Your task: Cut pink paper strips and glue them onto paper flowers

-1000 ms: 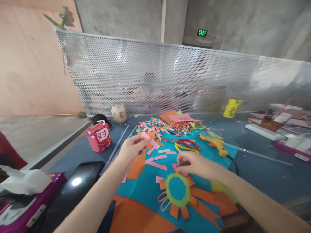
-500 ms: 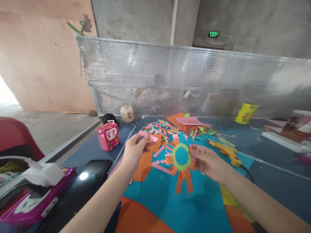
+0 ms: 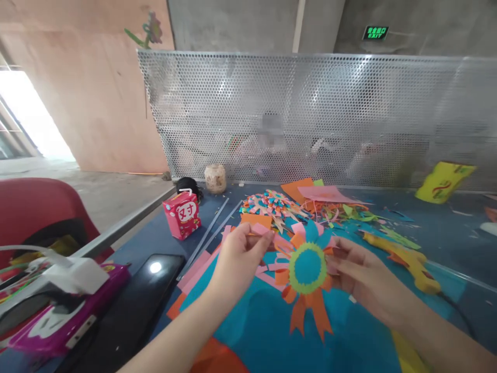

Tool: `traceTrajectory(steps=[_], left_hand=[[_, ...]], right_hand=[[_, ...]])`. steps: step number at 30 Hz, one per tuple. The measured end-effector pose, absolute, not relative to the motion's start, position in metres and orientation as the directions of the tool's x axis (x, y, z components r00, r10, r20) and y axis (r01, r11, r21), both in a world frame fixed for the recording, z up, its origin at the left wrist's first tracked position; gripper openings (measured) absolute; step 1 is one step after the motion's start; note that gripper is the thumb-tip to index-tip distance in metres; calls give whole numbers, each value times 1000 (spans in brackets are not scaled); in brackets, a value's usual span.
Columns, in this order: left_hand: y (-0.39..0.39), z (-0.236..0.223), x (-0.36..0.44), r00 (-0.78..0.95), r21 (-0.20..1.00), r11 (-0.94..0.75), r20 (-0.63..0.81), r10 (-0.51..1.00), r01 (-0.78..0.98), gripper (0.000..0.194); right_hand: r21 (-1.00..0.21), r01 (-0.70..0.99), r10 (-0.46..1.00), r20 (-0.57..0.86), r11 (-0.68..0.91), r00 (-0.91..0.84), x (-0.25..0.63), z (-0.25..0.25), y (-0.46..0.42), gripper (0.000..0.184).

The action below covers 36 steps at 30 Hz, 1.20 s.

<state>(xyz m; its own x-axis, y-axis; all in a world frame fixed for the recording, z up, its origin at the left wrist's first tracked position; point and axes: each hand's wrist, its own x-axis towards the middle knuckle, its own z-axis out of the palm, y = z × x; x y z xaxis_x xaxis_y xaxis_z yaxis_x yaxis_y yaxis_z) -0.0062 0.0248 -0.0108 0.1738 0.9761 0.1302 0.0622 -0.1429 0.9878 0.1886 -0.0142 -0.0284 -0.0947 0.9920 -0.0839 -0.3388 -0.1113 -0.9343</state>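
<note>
My right hand [image 3: 363, 277] holds up a paper flower [image 3: 306, 269] by its right edge; it has a blue centre, a jagged green ring, and orange and pink petals. My left hand [image 3: 240, 256] pinches a pink paper strip [image 3: 261, 229] and brings it to the flower's upper left edge. Both hands hover above a blue paper sheet [image 3: 272, 331] on the table.
A yellow glue gun [image 3: 404, 256] lies to the right, with a pile of coloured paper scraps [image 3: 275, 202] behind the flower. A red drink carton [image 3: 181, 213], a black phone [image 3: 143, 295] and a purple case [image 3: 66, 316] sit to the left. A perforated metal screen [image 3: 310, 114] closes off the back.
My right hand lifted the flower off the blue sheet and raised it. My left hand carried the pink strip in towards the flower. The camera swung to the left.
</note>
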Motion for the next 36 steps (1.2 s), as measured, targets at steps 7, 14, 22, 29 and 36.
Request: traceTrajectory(steps=[7, 14, 22, 29, 36], left_hand=[[11, -9, -3, 209, 992, -125, 118, 971, 24, 23], [5, -3, -3, 172, 990, -120, 106, 979, 73, 20], [2, -1, -4, 194, 993, -113, 105, 975, 32, 20], [2, 3, -4, 223, 993, -114, 113, 968, -11, 18], [1, 4, -3, 264, 991, -107, 125, 956, -81, 13]], right_hand=[[-965, -223, 989, -118, -135, -89, 193, -22, -23, 14], [-942, -298, 987, -129, -151, -93, 195, -22, -22, 14], [-960, -258, 993, -100, -113, -62, 195, -24, -21, 18], [-956, -266, 992, -111, -124, -65, 196, -23, -22, 19], [-957, -266, 993, -113, -117, -29, 197, -24, -21, 23]])
